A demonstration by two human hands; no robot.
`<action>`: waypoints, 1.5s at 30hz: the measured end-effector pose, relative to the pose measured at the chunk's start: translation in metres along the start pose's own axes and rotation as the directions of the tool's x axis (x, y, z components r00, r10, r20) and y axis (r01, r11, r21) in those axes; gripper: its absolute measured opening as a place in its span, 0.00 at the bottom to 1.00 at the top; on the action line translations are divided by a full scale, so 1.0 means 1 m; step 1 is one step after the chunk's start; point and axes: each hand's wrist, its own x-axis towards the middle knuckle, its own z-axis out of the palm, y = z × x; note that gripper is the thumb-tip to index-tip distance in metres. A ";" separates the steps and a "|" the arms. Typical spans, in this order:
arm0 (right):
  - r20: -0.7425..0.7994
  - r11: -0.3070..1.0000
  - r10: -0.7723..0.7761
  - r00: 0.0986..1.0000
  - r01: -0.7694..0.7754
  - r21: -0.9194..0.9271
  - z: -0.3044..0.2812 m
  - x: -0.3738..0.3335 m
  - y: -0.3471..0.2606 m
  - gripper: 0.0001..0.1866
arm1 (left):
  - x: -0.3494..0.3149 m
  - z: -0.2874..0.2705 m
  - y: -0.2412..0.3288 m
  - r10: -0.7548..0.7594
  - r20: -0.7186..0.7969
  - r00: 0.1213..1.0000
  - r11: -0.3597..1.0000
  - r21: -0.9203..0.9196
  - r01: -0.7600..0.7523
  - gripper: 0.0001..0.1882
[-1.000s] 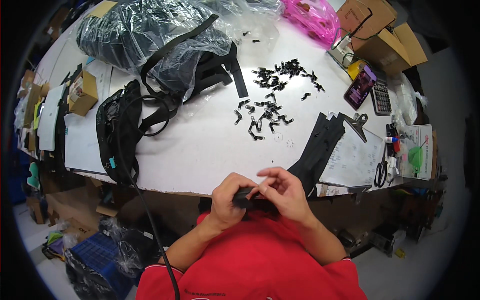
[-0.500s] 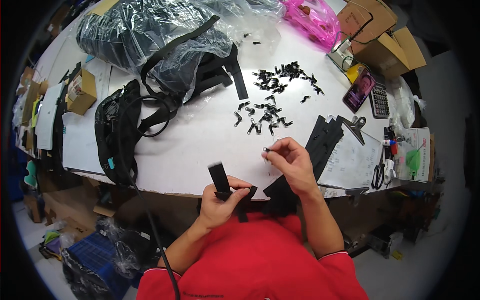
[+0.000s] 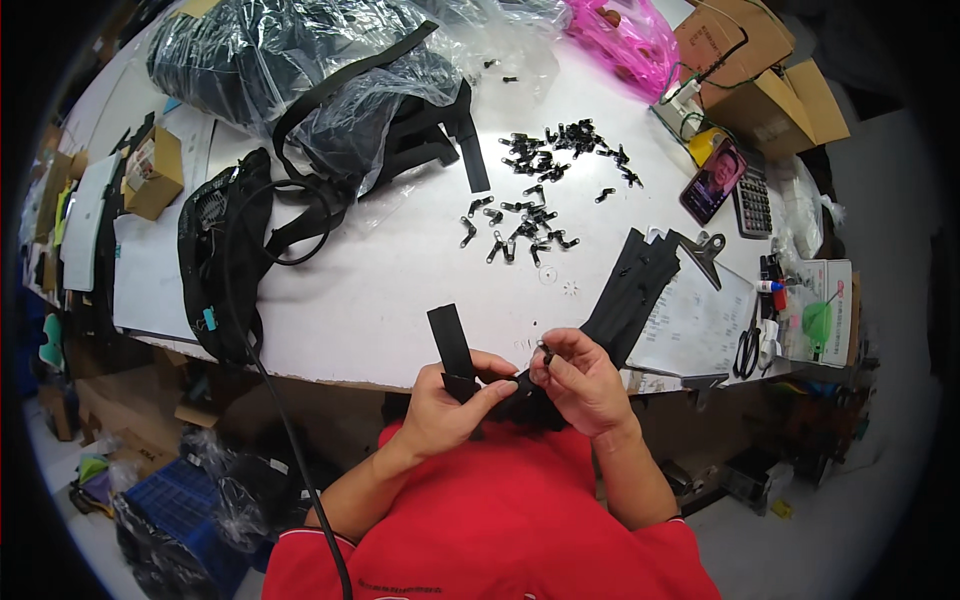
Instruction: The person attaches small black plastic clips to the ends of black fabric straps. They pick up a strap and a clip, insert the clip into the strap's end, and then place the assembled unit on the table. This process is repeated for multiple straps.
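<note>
Near the table's front edge, my left hand (image 3: 443, 412) is closed on a black zipper strip (image 3: 451, 338). One flat end of it stands up past the fingers, and another end comes out at the thumb tip. Close on its right, my right hand (image 3: 590, 392) pinches a small black zipper slider (image 3: 545, 352) between thumb and fingers, near that end. Several loose sliders (image 3: 535, 222) lie scattered on the table ahead. A bundle of black zipper strips (image 3: 640, 290) runs over the edge beside my right hand, its lower part partly hidden behind that hand.
Plastic-wrapped black goods (image 3: 260, 70) and a black strapped piece (image 3: 222, 250) fill the left. To the right are a clipboard (image 3: 700, 320), scissors (image 3: 748, 350), a phone (image 3: 714, 182), a calculator (image 3: 755, 205) and an open carton (image 3: 790, 105). A black cable (image 3: 290, 440) crosses my left side.
My right hand has come down and toward my left hand with the slider. The two hands are now almost touching at the zipper strip's end. The view has shifted slightly.
</note>
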 end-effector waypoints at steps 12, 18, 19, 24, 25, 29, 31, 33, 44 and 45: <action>-0.020 0.985 -0.086 0.996 0.082 -0.152 0.000 -0.006 -0.003 0.10 | 0.000 0.006 0.005 -0.036 0.044 0.998 0.999 0.029 0.035 0.08; 0.398 -0.250 -0.339 0.852 0.326 -0.912 0.014 0.006 -0.033 0.07 | -0.001 0.003 -0.004 -0.001 0.029 1.000 0.996 0.086 -0.001 0.09; 0.340 -0.093 -0.363 0.867 0.330 -0.939 0.017 0.003 -0.032 0.08 | -0.001 0.003 -0.004 -0.012 0.024 1.000 0.996 0.089 0.010 0.09; 0.257 0.281 -0.387 0.886 0.379 -0.882 0.027 -0.009 -0.026 0.11 | -0.002 0.008 -0.003 0.040 -0.021 0.999 0.996 0.085 -0.038 0.08; 0.296 0.225 -0.389 0.872 0.402 -0.888 0.028 -0.009 -0.027 0.12 | -0.003 0.009 0.000 0.042 -0.025 0.999 0.995 0.089 -0.040 0.08; 0.344 0.188 -0.355 0.869 0.427 -0.885 0.027 -0.010 -0.027 0.16 | -0.004 0.012 0.007 0.108 -0.027 0.994 0.983 0.152 -0.102 0.08; 0.307 0.268 -0.335 0.891 0.402 -0.875 0.024 -0.013 -0.025 0.16 | -0.004 0.012 0.007 0.118 -0.024 0.993 0.983 0.143 -0.113 0.08; 0.259 0.348 -0.329 0.908 0.372 -0.861 0.022 -0.014 -0.023 0.16 | -0.004 0.013 0.004 0.137 -0.014 0.990 0.976 0.170 -0.133 0.08; 0.219 0.401 -0.381 0.898 0.374 -0.836 0.016 -0.017 -0.013 0.14 | -0.003 0.015 0.008 0.239 0.033 0.970 0.912 0.335 -0.236 0.08; 0.224 0.390 -0.392 0.892 0.381 -0.838 0.017 -0.016 -0.013 0.13 | -0.003 0.015 0.009 0.241 0.034 0.970 0.909 0.343 -0.238 0.09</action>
